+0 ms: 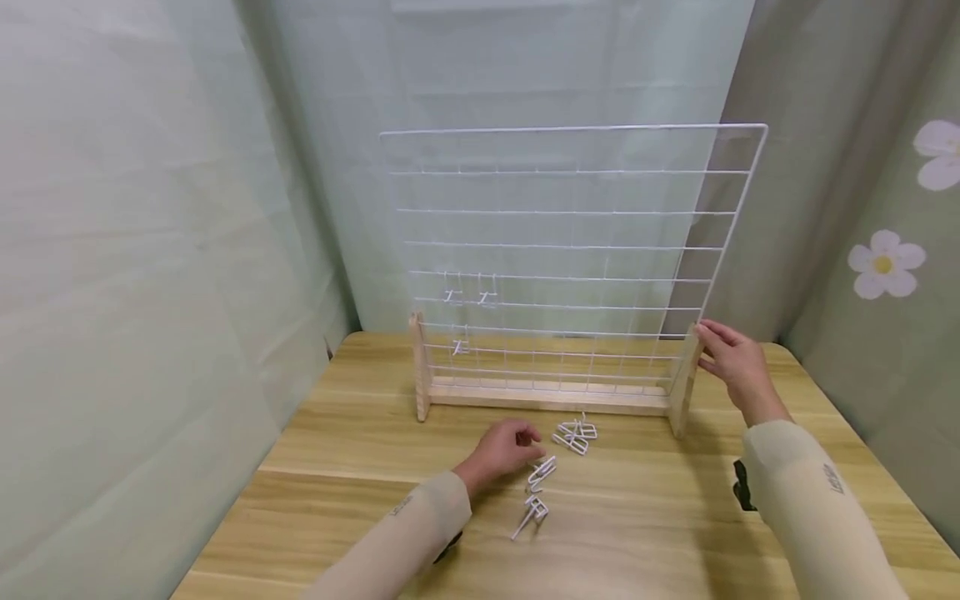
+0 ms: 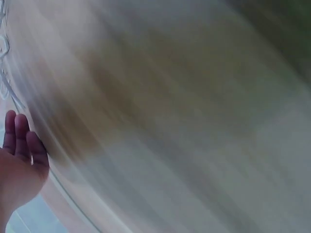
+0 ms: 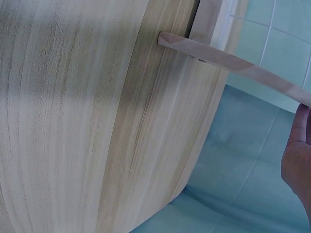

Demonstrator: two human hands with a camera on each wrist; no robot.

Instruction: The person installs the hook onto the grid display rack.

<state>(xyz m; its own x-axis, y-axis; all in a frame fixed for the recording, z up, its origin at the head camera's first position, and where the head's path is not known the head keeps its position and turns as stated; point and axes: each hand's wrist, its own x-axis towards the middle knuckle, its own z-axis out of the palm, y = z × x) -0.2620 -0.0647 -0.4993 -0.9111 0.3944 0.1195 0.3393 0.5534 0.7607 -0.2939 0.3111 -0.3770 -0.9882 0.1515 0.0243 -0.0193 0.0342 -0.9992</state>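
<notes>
White wire hook (image 1: 542, 472), lying in front of wire grid rack (image 1: 573, 128), is probably best picked up singly, with the rack kept steady. Its long axis is slanted, far end toward the rack's right side; prong direction unclear. Left hand (image 1: 500, 450) is loosely curved beside it, nothing visibly gripped. Rack's right wooden upright (image 1: 682, 385) is pinched by right hand (image 1: 737, 372).

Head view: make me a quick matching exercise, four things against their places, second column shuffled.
1. Left hand
2. Right hand
3. Wire grid
4. Loose hooks

A. Lying on the table
B. Upright in the wooden stand
C. At the stand's right post
D. Close to the loose hooks

Pairs: 1-D; 2-C; 3-B; 4-A
</notes>
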